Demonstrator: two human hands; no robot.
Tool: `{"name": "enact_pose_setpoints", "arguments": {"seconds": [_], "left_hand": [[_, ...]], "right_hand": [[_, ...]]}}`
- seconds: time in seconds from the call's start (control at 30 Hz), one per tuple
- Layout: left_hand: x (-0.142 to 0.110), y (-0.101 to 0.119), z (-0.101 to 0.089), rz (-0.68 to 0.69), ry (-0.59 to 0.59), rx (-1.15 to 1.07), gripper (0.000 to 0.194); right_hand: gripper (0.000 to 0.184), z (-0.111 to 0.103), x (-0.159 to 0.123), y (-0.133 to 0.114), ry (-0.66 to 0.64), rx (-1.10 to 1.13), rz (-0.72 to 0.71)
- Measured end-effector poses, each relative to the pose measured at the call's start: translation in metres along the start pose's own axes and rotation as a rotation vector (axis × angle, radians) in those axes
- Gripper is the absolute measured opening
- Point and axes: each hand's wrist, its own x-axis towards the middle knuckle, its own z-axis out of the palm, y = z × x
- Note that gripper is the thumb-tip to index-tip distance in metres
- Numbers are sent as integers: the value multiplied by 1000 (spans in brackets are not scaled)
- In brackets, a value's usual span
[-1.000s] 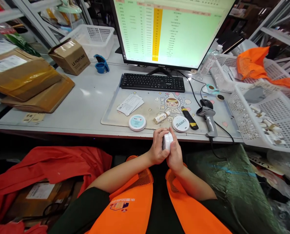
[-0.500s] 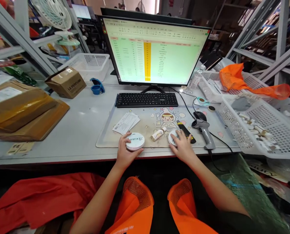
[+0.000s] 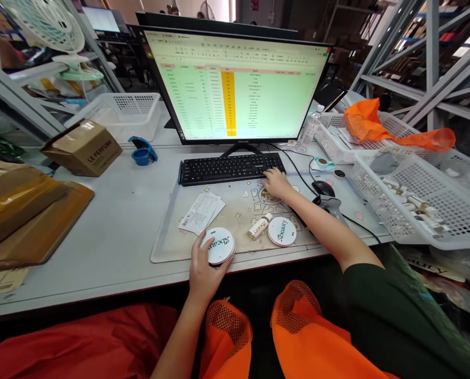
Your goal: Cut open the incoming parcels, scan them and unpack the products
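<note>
My left hand (image 3: 203, 271) is wrapped round the near left side of a round white compact (image 3: 221, 243) with "beauty" lettering on its lid, at the front of the desk mat. It seems to sit on top of another round piece. My right hand (image 3: 276, 183) reaches to the right end of the black keyboard (image 3: 222, 169), fingers spread over the keys and holding nothing. Between the arms lie a small bottle (image 3: 259, 226) with a cream label and a second round white compact (image 3: 282, 231). Printed slips (image 3: 201, 211) lie behind the left compact.
A monitor (image 3: 258, 105) stands behind the keyboard. Right of my forearm are a mouse (image 3: 323, 188) and a partly hidden barcode scanner (image 3: 331, 205). White baskets (image 3: 428, 226) line the right side. Cardboard parcels (image 3: 33, 210), a small carton (image 3: 82, 147) and a blue-lidded item (image 3: 143, 151) stand left.
Both hands held a white compact together at first, then parted. My left hand set it down at the mat's front left. My right hand left the other compact and moved up to the keyboard.
</note>
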Motion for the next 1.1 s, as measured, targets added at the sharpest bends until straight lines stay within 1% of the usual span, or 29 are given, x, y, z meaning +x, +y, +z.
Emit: {"name": "enact_pose_setpoints", "arguments": {"seconds": [0.13,0.23,0.33,0.4,0.5,0.63,0.8,0.93,1.1], "left_hand": [[-3,2,0,18,-15,49,54],[-4,2,1,-3,-42,91,54],[-6,1,2,-11,-41,105,53],[-6,1,3,-1,-35,102,51],[-5,0,3,26,-24,115,50],[-3,1,3,53,-3,147,47],[-2,3,2,74,0,160,45],[-2,2,2,74,-7,168,44],[-4,0,3,60,-26,188,45]], "right_hand": [[55,15,19,-6,24,-71,34],[54,18,32,-14,59,-111,80],[50,19,40,-20,60,-134,113],[49,19,39,-21,48,-137,126],[48,20,29,-20,31,-128,120],[53,22,17,-15,29,-119,107],[56,25,16,-9,18,-111,110],[58,26,16,-5,22,-104,150],[66,26,21,2,52,-73,241]]}}
